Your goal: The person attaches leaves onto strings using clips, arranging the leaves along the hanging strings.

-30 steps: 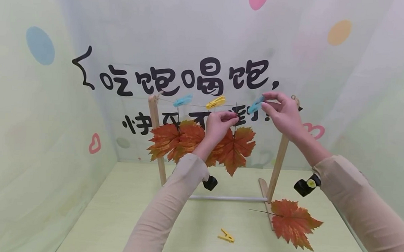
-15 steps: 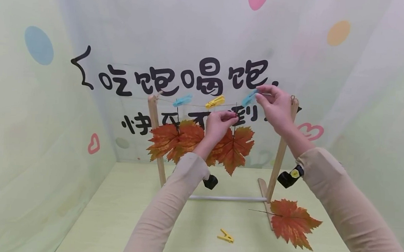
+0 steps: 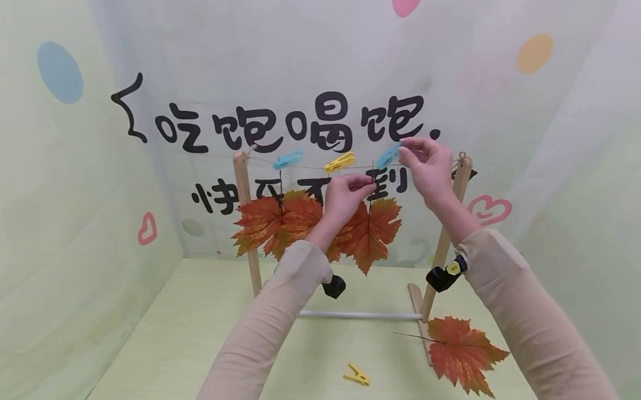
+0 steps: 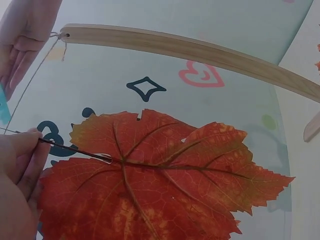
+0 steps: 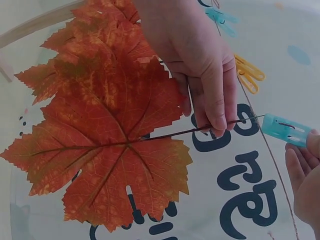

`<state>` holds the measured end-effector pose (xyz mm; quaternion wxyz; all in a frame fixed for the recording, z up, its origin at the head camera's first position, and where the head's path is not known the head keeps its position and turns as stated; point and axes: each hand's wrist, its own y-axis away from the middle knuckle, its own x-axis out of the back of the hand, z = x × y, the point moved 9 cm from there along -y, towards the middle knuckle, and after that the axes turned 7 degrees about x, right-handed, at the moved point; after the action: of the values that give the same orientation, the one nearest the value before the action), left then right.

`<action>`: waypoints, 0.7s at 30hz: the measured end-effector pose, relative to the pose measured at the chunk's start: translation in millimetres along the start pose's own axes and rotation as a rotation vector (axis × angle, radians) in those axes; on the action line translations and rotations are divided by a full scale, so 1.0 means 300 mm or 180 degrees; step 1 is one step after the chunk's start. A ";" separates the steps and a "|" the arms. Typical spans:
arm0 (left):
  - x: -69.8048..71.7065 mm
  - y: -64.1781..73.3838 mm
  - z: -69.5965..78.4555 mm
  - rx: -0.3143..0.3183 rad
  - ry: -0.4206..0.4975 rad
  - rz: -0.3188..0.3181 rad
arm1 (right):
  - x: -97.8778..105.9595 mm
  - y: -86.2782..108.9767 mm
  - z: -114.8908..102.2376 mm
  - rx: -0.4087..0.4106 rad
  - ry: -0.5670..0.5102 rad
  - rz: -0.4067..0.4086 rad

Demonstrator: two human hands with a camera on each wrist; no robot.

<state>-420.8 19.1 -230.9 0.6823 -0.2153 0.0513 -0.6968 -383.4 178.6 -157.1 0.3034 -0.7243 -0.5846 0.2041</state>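
Observation:
My left hand point(image 3: 345, 198) pinches the thin dark stem of an orange-red maple-like leaf point(image 3: 372, 230), which hangs below the string with its stem tip reaching up to it. A blue clothespin point(image 3: 389, 156) is pinched at its handle end by my right hand point(image 3: 428, 169). In the right wrist view the nose of that clothespin point(image 5: 287, 131) is at the stem tip, by the string point(image 5: 272, 160); whether it grips them cannot be told. Farther left on the string sit another blue clothespin point(image 3: 289, 159) and a yellow clothespin point(image 3: 340, 162), with leaves point(image 3: 262, 221) hanging beneath, partly behind my left hand.
The string runs between two wooden posts point(image 3: 442, 248), joined low down by a white rod point(image 3: 360, 315). On the table point(image 3: 182, 350) lie a loose orange-red leaf point(image 3: 462, 352) at the stand's right foot and a yellow clothespin point(image 3: 357, 375) near the front.
My right hand has moved left with the blue clothespin, bringing it to the string beside the stem tip. My left hand has stayed nearly still on the stem.

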 end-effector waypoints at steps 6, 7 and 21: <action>-0.002 -0.004 -0.001 -0.0035 -0.0047 0.0009 | -0.007 -0.001 0.009 -0.0020 -0.0154 0.0053; -0.003 -0.005 -0.001 -0.0044 -0.0063 0.0007 | -0.009 -0.001 0.011 -0.0032 -0.0192 0.0054; -0.009 -0.008 -0.007 -0.0026 -0.0126 0.0038 | -0.038 0.001 0.036 -0.0230 -0.0314 0.0018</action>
<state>-423.9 21.4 -232.4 0.6864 -0.2315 0.0420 -0.6881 -392.6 169.7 -165.9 0.2472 -0.7254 -0.6039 0.2192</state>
